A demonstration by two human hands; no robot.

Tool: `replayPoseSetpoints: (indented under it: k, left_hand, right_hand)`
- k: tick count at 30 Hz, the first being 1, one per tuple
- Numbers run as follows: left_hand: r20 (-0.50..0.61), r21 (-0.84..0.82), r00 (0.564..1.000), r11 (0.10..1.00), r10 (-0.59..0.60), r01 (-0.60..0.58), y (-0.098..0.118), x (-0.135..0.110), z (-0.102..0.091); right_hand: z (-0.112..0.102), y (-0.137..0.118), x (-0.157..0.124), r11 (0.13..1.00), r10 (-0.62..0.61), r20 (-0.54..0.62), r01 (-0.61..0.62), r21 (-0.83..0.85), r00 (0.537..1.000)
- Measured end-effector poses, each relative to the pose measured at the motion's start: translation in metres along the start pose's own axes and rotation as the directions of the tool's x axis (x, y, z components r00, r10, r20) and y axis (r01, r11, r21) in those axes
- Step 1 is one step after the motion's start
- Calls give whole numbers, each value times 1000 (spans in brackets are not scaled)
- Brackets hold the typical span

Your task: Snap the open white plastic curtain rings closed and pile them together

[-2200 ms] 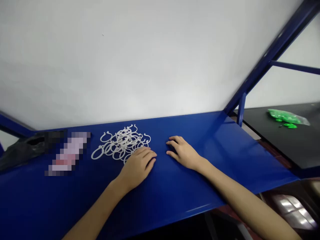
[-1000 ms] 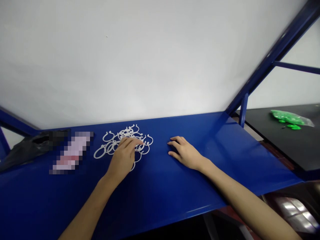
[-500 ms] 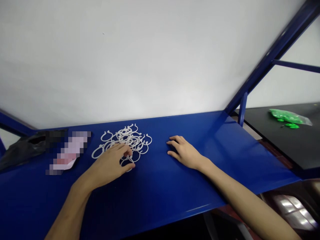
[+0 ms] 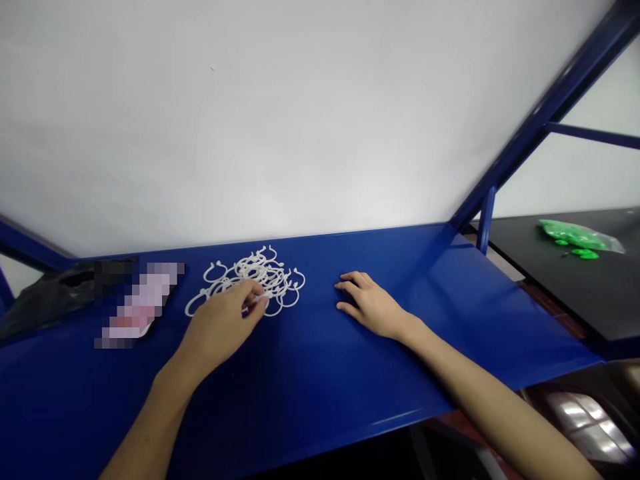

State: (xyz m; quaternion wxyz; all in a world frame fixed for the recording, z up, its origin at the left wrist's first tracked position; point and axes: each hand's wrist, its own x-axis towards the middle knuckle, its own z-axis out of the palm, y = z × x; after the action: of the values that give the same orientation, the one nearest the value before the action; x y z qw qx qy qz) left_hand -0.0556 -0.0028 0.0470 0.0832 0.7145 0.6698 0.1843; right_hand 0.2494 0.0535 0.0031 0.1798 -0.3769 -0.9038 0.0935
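Observation:
A heap of several white plastic open rings lies on the blue metal shelf. My left hand rests at the near edge of the heap, thumb and forefinger pinched on one white ring. My right hand lies flat on the shelf to the right of the heap, fingers spread, holding nothing.
A blurred pinkish object and a black bag lie at the left of the shelf. A blue diagonal frame bar rises at the right. On the black surface beyond sits a clear bag of green parts. A white wall is behind.
My left hand slid from the right side of the heap over it and left, then closed thumb and finger on a ring at the near edge. The right hand stayed still.

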Motion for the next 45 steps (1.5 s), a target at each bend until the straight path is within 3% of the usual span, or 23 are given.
replayPoseSetpoints:
  k: [5, 11, 16, 18, 23, 26, 30, 32, 35, 37, 39, 42, 45]
  left_hand:
    - [-324, -109, 939, 990, -117, 86, 4, 2, -4]
    - [-409, -152, 906, 987, -107, 48, 10, 1, 5]
    - [-268, -396, 948, 917, -170, 52, 16, 0, 13]
    - [-138, -564, 972, 822, -190, 80, 19, 0, 17]
    - [157, -869, 982, 456, -108, 190, 35, -2, 32]
    - [244, -893, 969, 381, -34, 239, 48, -5, 39]
    - [272, -876, 961, 423, 41, 230, 55, -10, 45]
    - [238, -846, 970, 502, 49, 182, 54, -12, 48]
    - [-54, -681, 996, 727, 76, -93, 51, -16, 52]
    - [-276, -442, 932, 830, 234, -340, 51, -18, 54]
    - [-369, -215, 828, 827, 423, -519, 51, -20, 56]
    - [-419, -10, 709, 777, 568, -629, 54, -21, 58]
    - [-424, 82, 658, 751, 622, -656, 55, -21, 59]
  right_hand:
    - [1, 0, 0, 1000, -3, -5, 3, -5, 1000]
    - [-1, -1, 0, 1000, 7, 7, -7, -3, 1000]
    - [-3, -9, 1, 997, -16, 2, 16, 80, 1000]
    - [-2, -17, 0, 987, -45, 2, 44, 153, 999]
    - [-1, -38, -4, 921, -72, -17, 73, 383, 997]
    - [-2, -44, -8, 889, -51, -82, 83, 450, 995]
    - [-4, -43, -8, 876, -84, -176, 156, 457, 981]
    - [-5, -41, -8, 875, -108, -194, 186, 448, 975]
    - [-6, -39, -8, 881, -103, -236, 199, 429, 966]
    - [-6, -39, -8, 887, -84, -264, 192, 419, 961]
    - [-6, -40, -9, 894, -61, -288, 181, 411, 956]
    - [-6, -42, -9, 900, 14, -305, 120, 419, 952]
    - [-5, -44, -6, 864, 163, -249, -16, 503, 955]
